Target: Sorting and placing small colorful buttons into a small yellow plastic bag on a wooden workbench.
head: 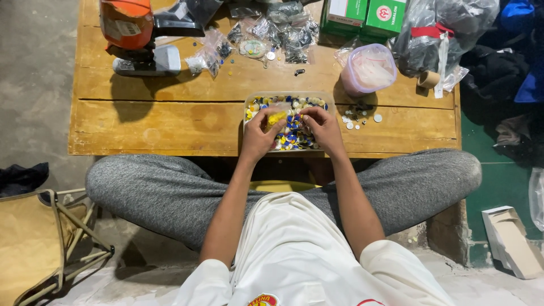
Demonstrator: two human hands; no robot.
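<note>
A clear rectangular container (249, 100) full of several small coloured buttons, yellow, blue and white, sits at the near edge of a low wooden table (170, 113). My left hand (258, 136) is over the container and holds a small clear plastic bag with yellow buttons (276, 117) in it. My right hand (323, 127) is just to the right, fingers pinched together at the bag's mouth; whether a button is between them is too small to tell. My crossed legs in grey trousers lie under the table's front edge.
A round lidded plastic tub (368, 69) stands right of the container, loose buttons (360, 116) beside it. Small clear bags (266, 34), an orange and grey tool (136, 39), green boxes (362, 16) and a tied plastic bag (436, 34) line the far side. A folding stool (39, 238) stands left.
</note>
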